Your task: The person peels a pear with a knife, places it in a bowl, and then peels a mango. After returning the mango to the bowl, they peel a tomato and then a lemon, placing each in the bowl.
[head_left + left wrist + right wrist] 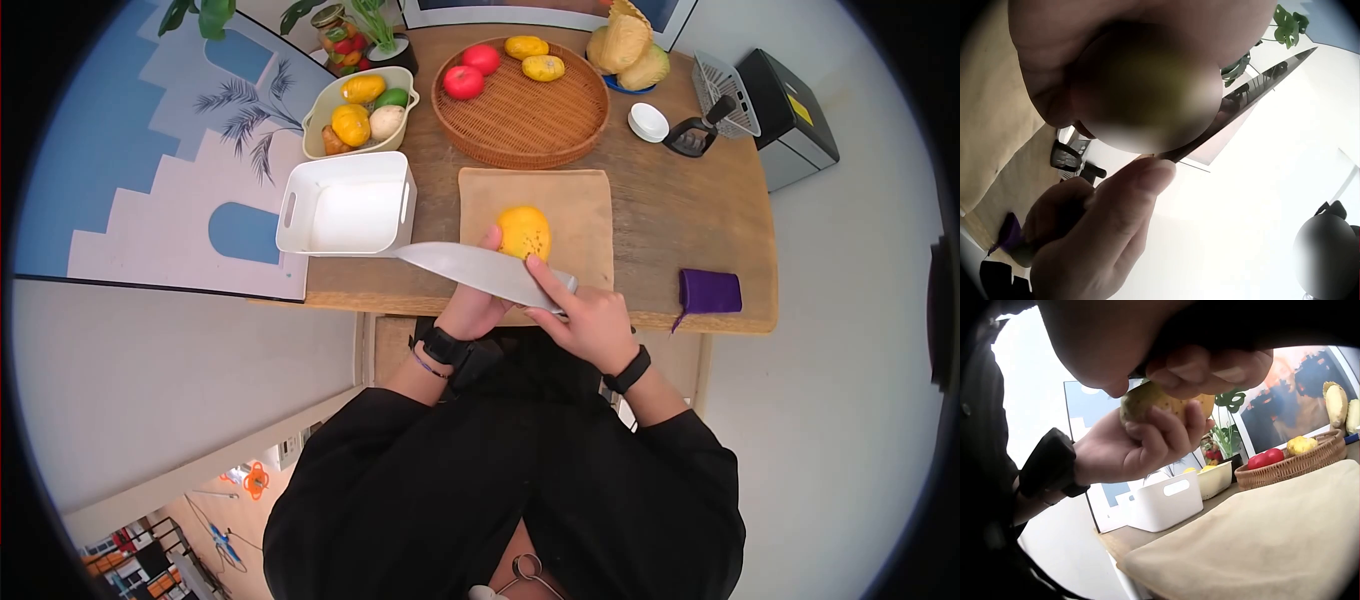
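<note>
A yellow, brown-spotted fruit [525, 230] is held by my left hand [476, 312], above the tan mat [590, 215]. In the right wrist view, the left fingers [1154, 440] curl round the fruit [1141, 403]. My right hand [597, 328] grips a large kitchen knife [470, 272], its index finger stretched forward along the blade. The blade crosses in front of the fruit, its tip pointing left. The left wrist view has the knife blade [1235, 109] right beside the blurred fruit [1154, 94], with the right thumb [1154, 178] close to it. The right hand hides the handle.
Left of the mat stands a white bin [350, 205], with a cream basket [312, 135] of produce behind it. A wicker tray [520, 115] holds red and yellow produce. On the right are a small white bowl [648, 122], a black-handled tool [690, 135] and a purple pouch [710, 292].
</note>
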Motion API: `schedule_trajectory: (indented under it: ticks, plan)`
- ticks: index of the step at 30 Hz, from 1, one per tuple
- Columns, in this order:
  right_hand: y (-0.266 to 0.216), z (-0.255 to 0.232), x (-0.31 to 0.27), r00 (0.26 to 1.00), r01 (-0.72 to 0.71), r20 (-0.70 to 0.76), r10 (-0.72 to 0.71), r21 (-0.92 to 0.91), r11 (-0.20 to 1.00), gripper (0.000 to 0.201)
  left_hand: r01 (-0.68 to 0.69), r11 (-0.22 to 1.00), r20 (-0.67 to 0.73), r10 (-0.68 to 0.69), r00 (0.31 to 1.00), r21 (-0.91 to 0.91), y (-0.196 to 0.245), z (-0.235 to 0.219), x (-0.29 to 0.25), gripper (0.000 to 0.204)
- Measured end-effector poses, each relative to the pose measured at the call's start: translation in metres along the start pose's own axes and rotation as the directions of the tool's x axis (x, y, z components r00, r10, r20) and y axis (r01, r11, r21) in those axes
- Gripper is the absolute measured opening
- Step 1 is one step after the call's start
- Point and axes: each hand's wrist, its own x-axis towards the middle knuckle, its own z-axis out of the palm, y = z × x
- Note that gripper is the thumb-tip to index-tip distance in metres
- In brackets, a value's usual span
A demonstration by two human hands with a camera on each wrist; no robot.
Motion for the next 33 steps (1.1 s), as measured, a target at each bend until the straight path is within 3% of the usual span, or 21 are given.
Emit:
schedule_trajectory:
  ticks: [3,6,7,9,10,11,12,13,15,16,18,19,20,21,22,23,24,25,26,28,33]
  plan:
    - [0.011,-0.015,0.011,1.000,-0.002,0.004,0.002,-0.020,1.000,0.069,-0.063,0.988,0.051,0.056,0.997,0.143,-0.007,-0.020,0.001,0.057]
    - [0.028,-0.020,0.023,0.986,-0.123,0.125,0.114,0.070,0.990,0.065,-0.098,0.982,0.093,0.084,0.992,0.158,-0.003,-0.011,-0.004,0.056]
    - [0.038,-0.011,0.027,0.995,-0.097,0.055,0.084,0.315,0.944,0.063,-0.098,0.982,0.094,0.083,0.992,0.160,-0.002,-0.014,-0.006,0.056]
    - [0.056,-0.006,0.035,0.996,-0.057,-0.026,0.085,0.538,0.841,0.060,-0.134,0.968,0.283,0.070,0.957,0.212,0.000,-0.022,-0.013,0.053]
    - [0.063,-0.013,0.041,0.941,-0.316,0.261,0.217,0.445,0.838,0.058,-0.126,0.968,0.288,0.059,0.956,0.218,0.001,-0.018,-0.014,0.053]
    - [0.067,-0.017,0.044,0.786,-0.535,0.512,0.346,0.283,0.796,0.057,-0.062,0.975,0.239,0.009,0.971,0.212,0.001,-0.014,-0.015,0.055]
    - [0.068,-0.014,0.045,0.748,-0.585,0.514,0.421,0.211,0.783,0.056,-0.003,0.980,0.190,-0.036,0.981,0.201,0.002,-0.011,-0.015,0.057]
    - [0.073,-0.002,0.039,0.751,-0.582,0.511,0.419,0.210,0.786,0.056,-0.008,0.980,0.193,-0.032,0.981,0.201,0.003,-0.015,-0.009,0.057]
    - [0.077,0.026,0.018,0.864,-0.496,0.219,0.454,0.529,0.688,0.056,0.025,0.994,0.406,0.020,0.914,-0.105,0.003,-0.035,0.008,0.062]
    - [0.064,0.027,0.013,0.865,-0.496,0.230,0.446,0.530,0.688,0.056,0.019,0.994,0.396,0.027,0.918,-0.112,0.002,-0.044,0.015,0.062]
    - [0.028,0.030,0.001,0.950,-0.194,-0.076,0.303,0.615,0.764,0.059,0.021,0.985,0.367,0.044,0.929,-0.172,-0.003,-0.057,0.024,0.065]
    - [0.013,0.027,-0.006,0.960,-0.218,-0.030,0.277,0.541,0.813,0.061,0.027,0.985,0.369,0.039,0.929,-0.171,-0.004,-0.050,0.022,0.065]
    - [0.000,0.024,-0.011,0.966,-0.236,0.017,0.257,0.461,0.856,0.062,0.014,0.980,0.138,0.013,0.990,-0.198,-0.007,-0.040,0.021,0.065]
    - [-0.009,0.022,-0.014,0.964,-0.244,0.016,0.267,0.461,0.853,0.062,-0.003,0.976,-0.103,-0.020,0.995,-0.219,-0.012,-0.033,0.020,0.065]
    - [-0.016,0.021,-0.017,0.972,-0.235,0.088,0.219,0.278,0.931,0.065,-0.133,0.984,-0.077,0.124,0.989,-0.121,-0.021,-0.040,0.026,0.066]
    - [-0.020,0.021,-0.018,0.969,-0.199,0.169,0.183,0.087,0.976,0.068,-0.125,0.985,-0.075,0.117,0.990,-0.117,-0.020,-0.043,0.027,0.066]
    - [-0.020,0.030,-0.019,0.989,-0.145,0.040,0.141,0.125,0.982,0.067,-0.072,0.983,0.066,0.084,0.994,-0.172,-0.015,-0.044,0.026,0.066]
    - [-0.018,0.034,-0.022,0.989,-0.148,0.039,0.144,0.125,0.981,0.067,-0.013,0.975,0.205,0.060,0.977,-0.220,-0.012,-0.044,0.025,0.066]
    - [-0.015,0.037,-0.022,0.989,-0.147,-0.009,0.149,0.105,0.984,0.067,-0.013,0.975,0.206,0.060,0.977,-0.220,-0.013,-0.041,0.025,0.066]
    - [-0.013,0.038,-0.021,0.987,-0.144,-0.054,0.149,0.087,0.986,0.066,-0.123,0.982,-0.047,0.118,0.992,-0.142,-0.014,-0.028,0.023,0.068]
    - [-0.010,0.035,-0.021,0.996,-0.087,-0.005,0.087,0.077,0.993,0.067,-0.157,0.979,-0.080,0.148,0.986,-0.127,-0.014,-0.024,0.019,0.069]
